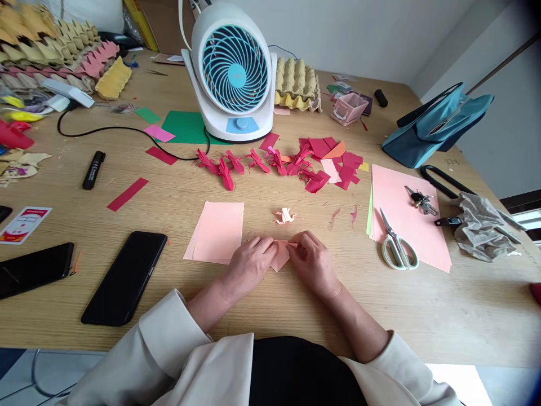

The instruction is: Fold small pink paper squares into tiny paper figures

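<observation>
A small piece of pink paper (279,257), folded to a downward point, lies on the table between my hands. My left hand (254,260) has its fingers closed on the paper's left side. On the right side, my right hand (313,260) pinches the edge between thumb and fingertips. Just beyond my hands sits a small folded pale pink paper figure (285,215). Flat sheets of pink paper (220,228) lie to the left, partly under my left hand. Farther back are several red folded paper figures (257,161) in a loose row.
A white fan (236,73) stands at the back. White-handled scissors (398,248) and keys (424,203) rest on a pink paper stack (431,242) at right. Black phones (127,276) lie left, below a marker (93,170). A blue bag (435,127) stands at the back right.
</observation>
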### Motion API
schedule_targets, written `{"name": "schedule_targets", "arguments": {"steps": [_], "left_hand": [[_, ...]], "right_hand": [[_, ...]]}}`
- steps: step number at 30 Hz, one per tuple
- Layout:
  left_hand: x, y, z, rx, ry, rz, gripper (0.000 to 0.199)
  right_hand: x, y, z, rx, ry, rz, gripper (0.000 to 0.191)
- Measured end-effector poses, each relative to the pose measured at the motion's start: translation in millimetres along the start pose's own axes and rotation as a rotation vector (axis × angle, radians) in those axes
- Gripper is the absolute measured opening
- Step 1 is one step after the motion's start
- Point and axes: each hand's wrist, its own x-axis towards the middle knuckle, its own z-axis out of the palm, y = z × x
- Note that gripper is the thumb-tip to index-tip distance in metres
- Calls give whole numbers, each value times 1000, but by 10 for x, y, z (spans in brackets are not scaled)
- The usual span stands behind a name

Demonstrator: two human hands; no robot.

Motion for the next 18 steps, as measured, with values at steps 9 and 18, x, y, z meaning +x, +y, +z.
{"name": "schedule_targets", "arguments": {"steps": [9,18], "left_hand": [[-20,-16,10,-6,0,3,28],[-29,-45,26,-90,71,-12,19]], "right_hand": [[-46,37,-7,-54,-137,-233,15],[-110,57,-42,-217,-189,-467,19]]}}
